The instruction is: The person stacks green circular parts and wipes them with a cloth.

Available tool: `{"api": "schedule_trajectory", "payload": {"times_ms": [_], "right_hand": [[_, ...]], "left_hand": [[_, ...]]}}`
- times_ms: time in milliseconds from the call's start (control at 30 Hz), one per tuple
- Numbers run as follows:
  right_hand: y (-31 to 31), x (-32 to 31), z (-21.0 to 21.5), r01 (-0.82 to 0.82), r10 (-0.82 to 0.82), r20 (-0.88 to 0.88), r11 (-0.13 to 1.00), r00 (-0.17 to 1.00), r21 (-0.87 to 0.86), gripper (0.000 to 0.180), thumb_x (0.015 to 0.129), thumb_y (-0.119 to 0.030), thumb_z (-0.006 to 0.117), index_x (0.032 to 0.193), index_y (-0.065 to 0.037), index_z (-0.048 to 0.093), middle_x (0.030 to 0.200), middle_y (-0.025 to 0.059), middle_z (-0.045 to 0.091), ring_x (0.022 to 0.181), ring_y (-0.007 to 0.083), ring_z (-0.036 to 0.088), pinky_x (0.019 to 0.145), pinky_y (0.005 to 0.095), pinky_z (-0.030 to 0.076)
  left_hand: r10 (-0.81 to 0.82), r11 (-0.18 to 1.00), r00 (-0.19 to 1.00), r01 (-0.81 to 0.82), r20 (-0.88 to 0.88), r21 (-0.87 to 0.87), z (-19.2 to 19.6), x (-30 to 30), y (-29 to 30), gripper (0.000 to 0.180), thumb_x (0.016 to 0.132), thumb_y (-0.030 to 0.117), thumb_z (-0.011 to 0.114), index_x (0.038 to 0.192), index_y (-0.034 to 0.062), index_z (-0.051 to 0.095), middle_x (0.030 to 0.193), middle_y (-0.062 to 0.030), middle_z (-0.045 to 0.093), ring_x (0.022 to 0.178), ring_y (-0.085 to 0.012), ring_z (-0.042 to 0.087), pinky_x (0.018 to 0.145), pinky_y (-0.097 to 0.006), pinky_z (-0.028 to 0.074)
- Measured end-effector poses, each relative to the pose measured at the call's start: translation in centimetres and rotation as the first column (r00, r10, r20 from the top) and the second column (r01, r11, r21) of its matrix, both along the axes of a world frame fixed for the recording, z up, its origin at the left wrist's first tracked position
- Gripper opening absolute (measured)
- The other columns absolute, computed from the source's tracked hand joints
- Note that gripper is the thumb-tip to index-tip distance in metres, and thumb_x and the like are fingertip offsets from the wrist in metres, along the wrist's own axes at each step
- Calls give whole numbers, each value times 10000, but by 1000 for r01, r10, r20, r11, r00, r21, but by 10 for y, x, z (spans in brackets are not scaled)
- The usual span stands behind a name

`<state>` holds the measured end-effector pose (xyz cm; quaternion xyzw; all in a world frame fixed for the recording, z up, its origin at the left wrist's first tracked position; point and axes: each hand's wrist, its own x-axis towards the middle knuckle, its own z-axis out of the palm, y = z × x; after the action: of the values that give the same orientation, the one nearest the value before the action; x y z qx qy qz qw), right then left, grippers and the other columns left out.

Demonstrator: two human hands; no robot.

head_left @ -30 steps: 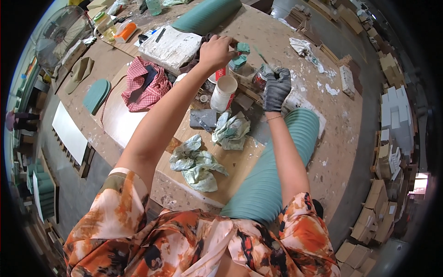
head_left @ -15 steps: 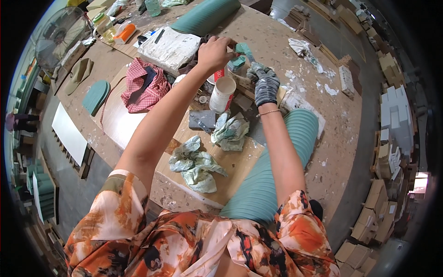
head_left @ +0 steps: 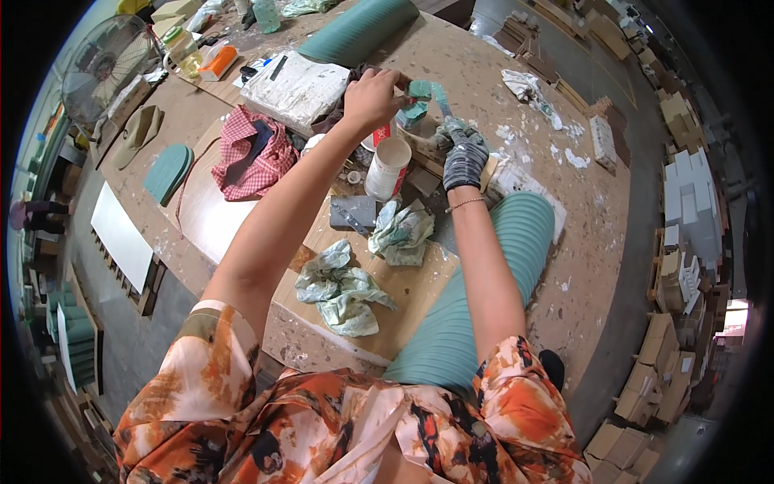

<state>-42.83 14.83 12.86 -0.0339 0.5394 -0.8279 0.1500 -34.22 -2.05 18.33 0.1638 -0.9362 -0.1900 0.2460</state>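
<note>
The left grip [head_left: 373, 100] pinches a green-smeared piece [head_left: 418, 89] above the table [head_left: 584, 242]; the gloved right grip [head_left: 464, 156] clasps a thin blade [head_left: 441, 98]; both seem light, stiff, slippery where smeared; clean ends likely hold best.

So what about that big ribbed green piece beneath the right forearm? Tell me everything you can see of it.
The ribbed green piece is long, rounded and teal, with close ridges running across it. It looks hard, perhaps plastic or painted foam, but I can't be sure. It lies slantwise over the worktable, its far end beside a white-smeared block, its near end hidden by the patterned shirt. The right forearm crosses above it; whether they touch can't be told.
</note>
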Motion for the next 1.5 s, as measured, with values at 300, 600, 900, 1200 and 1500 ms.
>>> {"api": "schedule_trajectory", "payload": {"times_ms": [300,600,900,1200,1500], "right_hand": [[-11,13,-4,28,-26,-49,998,998,54,69,868,-33,659,928,0,669,783,80,680,630,144,629,606,257,531],[-9,4,-2,16,-15,20,999,1000,-38,85,842,-9,681,918,10,648,792,92,676,612,165,643,564,268,550],[-16,2,-8,34,-33,11,999,999,-34,75,849,0,671,918,29,664,774,99,679,580,162,633,554,267,546],[-2,18,7,94,-88,-52,988,995,123,121,849,-34,684,968,-21,667,812,39,664,594,122,592,544,245,495],[-1,12,-4,100,-86,-157,992,984,79,195,848,-14,668,1042,-4,657,909,63,690,671,130,630,620,260,529]], "left_hand": [[25,1000,1000,-25,-17,-9,-10,3,-10,362,774,397,709,1074,198,668,1027,1,654,1042,-223,562,830,-408,453],[8,1000,1000,-8,29,-17,2,1,1,356,820,350,672,1123,166,634,1098,-14,639,1051,-259,566,865,-398,481],[4,1000,1000,-4,20,-21,-1,5,-3,361,815,357,675,1123,172,634,1096,-14,637,1047,-256,568,861,-399,481],[12,1000,999,-11,42,-29,1,6,-1,369,815,358,673,1117,152,633,1097,-21,634,1051,-259,567,859,-399,478],[7,1000,1000,-7,14,-14,-1,4,-3,366,815,346,673,1125,155,634,1096,-22,635,1063,-257,565,860,-411,470]]}}
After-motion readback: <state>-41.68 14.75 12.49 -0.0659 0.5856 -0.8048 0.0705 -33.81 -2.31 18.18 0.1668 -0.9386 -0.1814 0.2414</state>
